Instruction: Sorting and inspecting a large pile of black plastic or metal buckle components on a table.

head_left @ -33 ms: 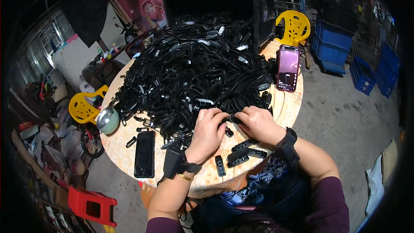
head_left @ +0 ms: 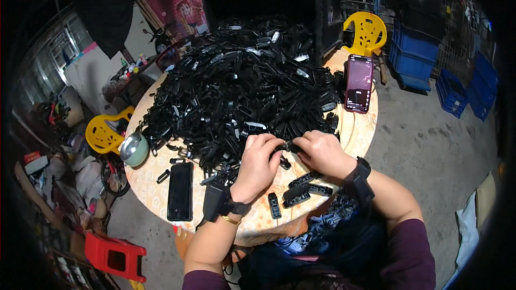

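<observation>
My left hand (head_left: 258, 164) and my right hand (head_left: 325, 153) meet at the near edge of a big heap of black plastic parts (head_left: 231, 91). Their fingertips pinch a small black plastic part (head_left: 287, 146) between them, mostly covered by the fingers. Both hands are closed, the thumbs pressed against the index fingers. Below them, several oblong black plastic casings (head_left: 296, 202) lie on the patterned round table (head_left: 153, 193), their ribbed insides partly showing. Each wrist wears a black strapped device.
A dark phone (head_left: 180, 192) lies left of my left forearm. Another phone (head_left: 359, 83), lit, leans upright at the right. A metal bowl (head_left: 134, 149) sits on the left table edge. Around stand yellow chairs (head_left: 366, 32), a red stool (head_left: 114, 256) and blue crates (head_left: 414, 53).
The picture on the upright phone's screen has turned darker. Both hands keep almost the same place and the same pinch.
</observation>
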A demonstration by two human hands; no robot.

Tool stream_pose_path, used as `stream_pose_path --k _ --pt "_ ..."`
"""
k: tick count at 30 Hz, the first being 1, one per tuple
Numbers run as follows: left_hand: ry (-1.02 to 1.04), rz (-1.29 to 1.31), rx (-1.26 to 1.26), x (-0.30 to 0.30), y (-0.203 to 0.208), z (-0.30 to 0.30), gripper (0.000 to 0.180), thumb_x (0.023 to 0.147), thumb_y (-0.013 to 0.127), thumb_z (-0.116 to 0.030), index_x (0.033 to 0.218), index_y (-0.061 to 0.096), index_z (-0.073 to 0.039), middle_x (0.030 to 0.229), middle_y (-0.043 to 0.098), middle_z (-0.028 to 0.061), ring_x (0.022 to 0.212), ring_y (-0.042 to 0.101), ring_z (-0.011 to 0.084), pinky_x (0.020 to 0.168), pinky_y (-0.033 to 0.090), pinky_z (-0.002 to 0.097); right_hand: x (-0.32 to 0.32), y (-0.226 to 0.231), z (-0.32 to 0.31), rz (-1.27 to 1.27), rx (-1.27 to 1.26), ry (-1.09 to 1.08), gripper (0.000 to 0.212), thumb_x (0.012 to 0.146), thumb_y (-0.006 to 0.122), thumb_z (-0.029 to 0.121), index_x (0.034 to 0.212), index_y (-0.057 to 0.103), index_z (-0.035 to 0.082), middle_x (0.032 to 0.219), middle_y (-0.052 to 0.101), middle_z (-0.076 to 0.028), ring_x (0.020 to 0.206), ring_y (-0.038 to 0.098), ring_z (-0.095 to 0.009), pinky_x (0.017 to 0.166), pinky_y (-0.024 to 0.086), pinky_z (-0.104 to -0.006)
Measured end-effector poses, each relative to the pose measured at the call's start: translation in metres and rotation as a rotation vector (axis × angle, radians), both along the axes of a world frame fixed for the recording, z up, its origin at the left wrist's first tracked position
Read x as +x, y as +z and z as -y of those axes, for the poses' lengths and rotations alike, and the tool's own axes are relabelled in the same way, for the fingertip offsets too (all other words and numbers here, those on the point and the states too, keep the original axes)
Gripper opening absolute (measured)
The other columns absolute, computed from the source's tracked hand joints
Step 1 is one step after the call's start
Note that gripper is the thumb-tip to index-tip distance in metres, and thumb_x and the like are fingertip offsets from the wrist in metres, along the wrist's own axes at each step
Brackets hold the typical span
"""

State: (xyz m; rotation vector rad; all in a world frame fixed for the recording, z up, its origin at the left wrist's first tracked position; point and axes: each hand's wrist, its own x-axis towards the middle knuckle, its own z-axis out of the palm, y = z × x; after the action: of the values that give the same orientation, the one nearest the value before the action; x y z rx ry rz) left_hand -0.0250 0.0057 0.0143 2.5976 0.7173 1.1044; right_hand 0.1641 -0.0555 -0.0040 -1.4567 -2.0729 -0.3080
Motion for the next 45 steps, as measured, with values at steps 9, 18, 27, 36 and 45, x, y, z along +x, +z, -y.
stream_pose_path --k 9,18,27,36,45 --pt "-0.061 0.338 -0.817 0.002 -0.001 -0.003 0.043 0.091 0.059 -0.012 0.129 0.047 0.004 0.114 0.061 0.0095 0.083 0.059 0.0103 0.073 0.050 0.0228 -0.004 0.020 0.000 -0.500 0.062 0.034 0.012 0.077 0.062 0.006 0.088 0.066 0.002 0.081 0.065 -0.013 0.073 0.064 -0.030 0.065 0.052 -0.0361" --pt "-0.213 0.811 -1.136 -0.005 -0.001 -0.018 0.031 0.092 0.058 -0.009 0.121 0.054 -0.001 0.099 0.062 0.0038 0.076 0.058 0.0062 0.068 0.049 0.0183 -0.027 0.016 -0.008 -0.658 -0.183 0.088 0.018 0.079 0.071 0.015 0.088 0.062 0.002 0.073 0.062 -0.008 0.061 0.061 -0.015 0.054 0.048 -0.0274" --pt "-0.336 0.870 -1.123 -0.006 -0.005 -0.021 0.044 0.083 0.063 0.005 0.124 0.049 -0.001 0.107 0.058 0.0051 0.090 0.056 0.0085 0.079 0.048 0.0203 -0.031 0.003 -0.012 -0.256 -0.206 0.015 0.021 0.076 0.068 0.021 0.088 0.066 0.003 0.075 0.064 -0.013 0.078 0.063 -0.030 0.069 0.050 -0.0395" --pt "-0.431 0.807 -1.151 -0.006 -0.001 -0.016 0.037 0.089 0.057 0.000 0.125 0.050 -0.005 0.105 0.058 0.0056 0.097 0.059 0.0136 0.087 0.052 0.0316 -0.017 0.005 -0.018 -0.650 -0.097 0.020 0.022 0.076 0.060 0.008 0.096 0.062 0.001 0.081 0.064 -0.015 0.073 0.064 -0.029 0.066 0.051 -0.0354" --pt "-0.368 0.690 -1.197 -0.001 -0.008 -0.012 0.031 0.090 0.057 -0.004 0.121 0.051 -0.001 0.103 0.060 0.0073 0.096 0.061 0.0156 0.088 0.053 0.0312 -0.005 0.012 -0.018 -1.125 -0.258 0.270 0.024 0.091 0.049 0.004 0.112 0.057 -0.002 0.092 0.060 -0.008 0.075 0.061 -0.012 0.066 0.051 -0.0239"
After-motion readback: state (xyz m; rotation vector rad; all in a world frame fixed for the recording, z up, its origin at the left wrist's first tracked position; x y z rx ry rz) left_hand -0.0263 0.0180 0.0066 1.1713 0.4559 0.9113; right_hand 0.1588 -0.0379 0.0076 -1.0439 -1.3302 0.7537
